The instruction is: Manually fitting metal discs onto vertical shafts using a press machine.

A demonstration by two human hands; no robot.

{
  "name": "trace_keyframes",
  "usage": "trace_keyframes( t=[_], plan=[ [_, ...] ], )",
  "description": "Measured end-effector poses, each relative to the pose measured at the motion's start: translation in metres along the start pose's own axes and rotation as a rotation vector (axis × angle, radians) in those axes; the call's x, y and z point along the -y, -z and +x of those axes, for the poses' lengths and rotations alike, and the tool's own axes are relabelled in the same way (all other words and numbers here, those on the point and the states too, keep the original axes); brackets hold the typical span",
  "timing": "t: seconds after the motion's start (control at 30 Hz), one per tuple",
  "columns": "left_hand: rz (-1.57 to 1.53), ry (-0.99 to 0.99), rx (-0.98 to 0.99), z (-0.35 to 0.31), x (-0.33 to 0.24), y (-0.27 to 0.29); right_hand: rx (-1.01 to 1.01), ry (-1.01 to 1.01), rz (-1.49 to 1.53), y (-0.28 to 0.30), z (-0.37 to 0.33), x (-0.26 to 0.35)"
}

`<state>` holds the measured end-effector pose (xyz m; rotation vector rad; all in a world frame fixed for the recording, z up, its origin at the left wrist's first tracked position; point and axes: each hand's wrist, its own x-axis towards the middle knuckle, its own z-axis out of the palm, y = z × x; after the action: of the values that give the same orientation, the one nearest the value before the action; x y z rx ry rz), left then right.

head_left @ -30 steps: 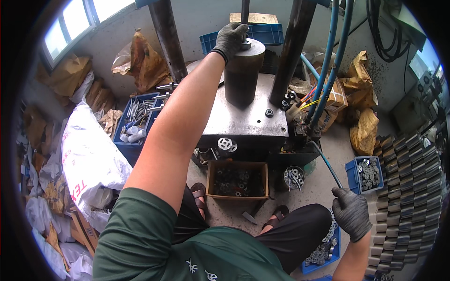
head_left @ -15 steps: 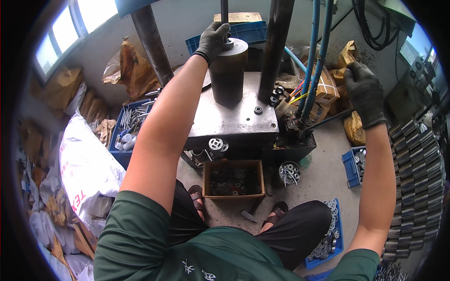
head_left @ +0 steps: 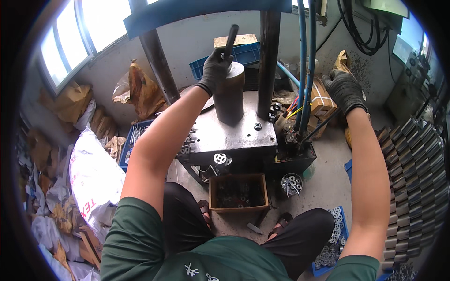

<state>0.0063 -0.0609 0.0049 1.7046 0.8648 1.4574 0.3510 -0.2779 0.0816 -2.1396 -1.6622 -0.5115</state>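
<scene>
My left hand (head_left: 216, 68), in a dark grey glove, is closed around a dark metal rod (head_left: 231, 40) that tilts upward to the right. The hand is at the upper left edge of a thick steel cylinder (head_left: 229, 96), which stands upright on a metal press table (head_left: 211, 133). The rod's lower end is hidden by the glove. Off to the right, my right hand (head_left: 344, 89), also gloved, is raised with curled fingers. A dark lever (head_left: 323, 125) reaches up toward its wrist; whatever the fingers hold, if anything, is hidden. A small bearing (head_left: 258, 126) lies on the table's right side.
Two dark columns flank the cylinder, one a right-hand column (head_left: 268, 61). Blue hoses (head_left: 302, 70) hang beside it. Below are a wooden box (head_left: 239, 210) of dark parts, a bowl (head_left: 291, 185) of rings and a hammer (head_left: 255, 228). Stacked metal pieces (head_left: 412, 178) stand at right.
The rod has gone from upright to tilted, and its top end has come into view. My right hand has shifted left. The view has tipped upward a little.
</scene>
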Motion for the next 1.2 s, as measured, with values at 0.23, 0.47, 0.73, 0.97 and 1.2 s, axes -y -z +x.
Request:
trace_keyframes(
  t=[0.23,0.47,0.73,0.97,1.2],
  plan=[
    [-0.460,-0.245,0.219,-0.153,-0.026,-0.045,-0.002,0.023,-0.023,0.009,-0.014,-0.002],
    [-0.605,0.607,0.143,-0.295,0.009,-0.064,-0.063,0.094,0.032,0.010,-0.046,-0.010],
    [-0.942,1.381,-0.017,-0.278,0.050,-0.053,0.002,0.465,0.238,0.027,-0.185,0.018],
    [-0.838,1.315,0.000,-0.275,0.063,-0.064,0.040,0.683,0.495,-0.002,-0.250,0.068],
    [-0.612,1.273,0.313,-0.307,0.039,-0.062,0.645,-0.481,1.511,-0.155,-0.291,0.085]
  ],
)
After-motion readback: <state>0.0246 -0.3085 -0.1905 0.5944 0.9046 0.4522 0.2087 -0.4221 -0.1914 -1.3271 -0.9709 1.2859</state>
